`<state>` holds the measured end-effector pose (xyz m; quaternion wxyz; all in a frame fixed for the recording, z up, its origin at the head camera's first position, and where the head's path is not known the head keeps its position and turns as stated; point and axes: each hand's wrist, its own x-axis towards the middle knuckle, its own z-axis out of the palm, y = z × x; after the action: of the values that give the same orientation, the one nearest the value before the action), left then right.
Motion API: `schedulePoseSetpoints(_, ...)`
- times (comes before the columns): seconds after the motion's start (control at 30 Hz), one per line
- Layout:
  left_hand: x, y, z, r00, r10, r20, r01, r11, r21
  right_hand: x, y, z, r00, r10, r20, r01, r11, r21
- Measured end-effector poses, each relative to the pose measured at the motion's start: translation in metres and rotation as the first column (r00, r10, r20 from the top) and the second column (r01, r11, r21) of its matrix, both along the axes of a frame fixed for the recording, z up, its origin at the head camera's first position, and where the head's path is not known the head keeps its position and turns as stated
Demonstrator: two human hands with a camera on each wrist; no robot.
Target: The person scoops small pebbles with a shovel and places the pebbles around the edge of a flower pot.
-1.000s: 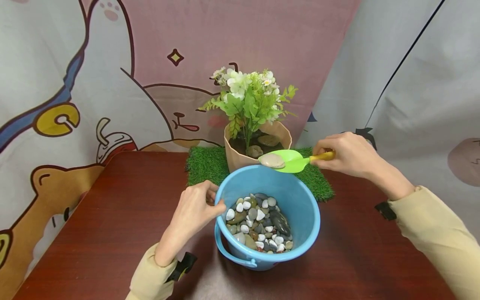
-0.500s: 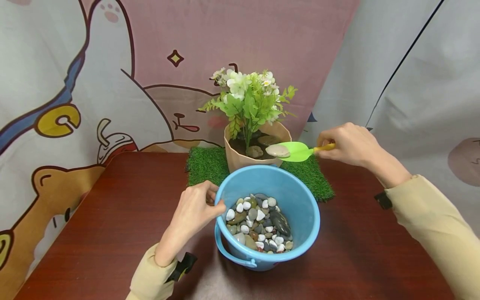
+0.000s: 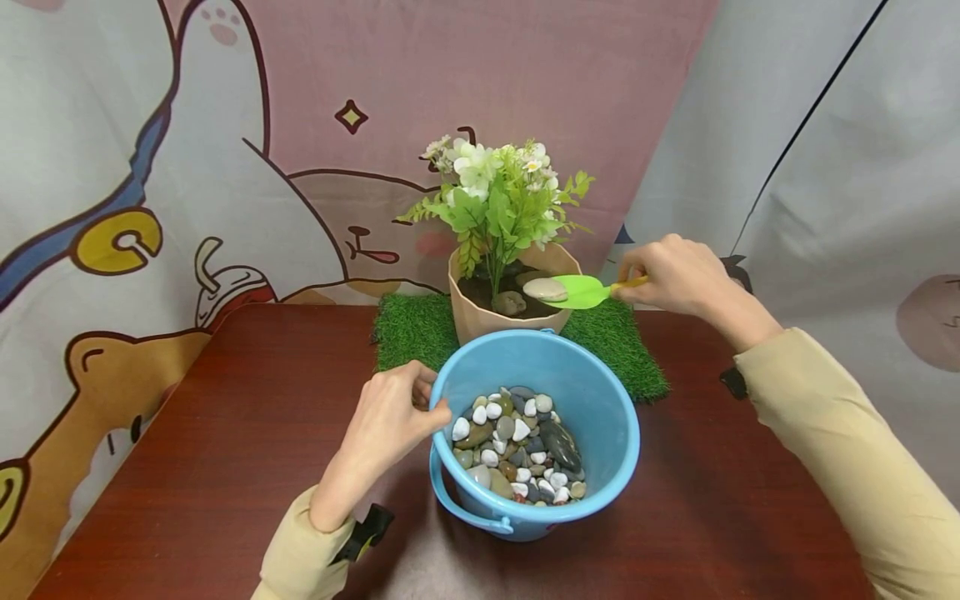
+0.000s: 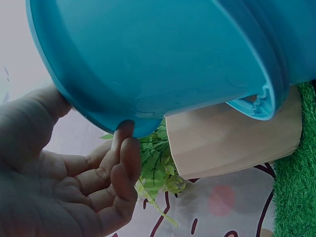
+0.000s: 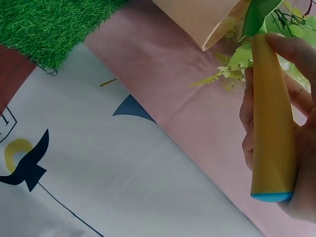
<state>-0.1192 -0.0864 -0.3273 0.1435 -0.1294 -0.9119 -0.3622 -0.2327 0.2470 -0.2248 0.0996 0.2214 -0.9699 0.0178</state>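
Observation:
My left hand (image 3: pixel 390 414) pinches the left rim of a blue bucket (image 3: pixel 628 450), thumb inside and fingers outside. White, grey and brown pebbles (image 3: pixel 506 428) lie in the bucket. My right hand (image 3: pixel 686 279) grips the yellow handle (image 5: pixel 272 123) of a small green shovel (image 3: pixel 587 292). On the blade rests a flat pale stone (image 3: pixel 545 289), over the right part of the opening of a peach flowerpot (image 3: pixel 480 323). In the pot, stones (image 3: pixel 509 303) lie around the stems of a plant with white flowers (image 3: pixel 477 167).
The pot stands on a square of artificial grass (image 3: pixel 408 329) behind the bucket, on a red-brown table (image 3: pixel 262 433). A patterned cloth (image 3: pixel 525 67) hangs behind. The bucket's handle (image 3: pixel 468 518) hangs down at its front left.
My right hand has moved the shovel and its stone away from above the bucket's back rim, back over the pot's opening. My left hand has stayed on the rim.

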Motion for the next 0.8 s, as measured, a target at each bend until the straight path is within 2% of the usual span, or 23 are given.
schedulePoseSetpoints(0.37,0.0,0.0,0.001,1.0,0.001,0.003,-0.001,1.0,0.002,-0.018,-0.019,0.002,0.998,-0.031,0.046,0.028,0.997,0.066)
schedulePoseSetpoints(0.8,0.001,0.0,0.001,1.0,0.003,0.012,-0.003,1.0,0.0,-0.033,-0.044,-0.006,0.992,-0.087,0.093,0.075,0.989,0.128)
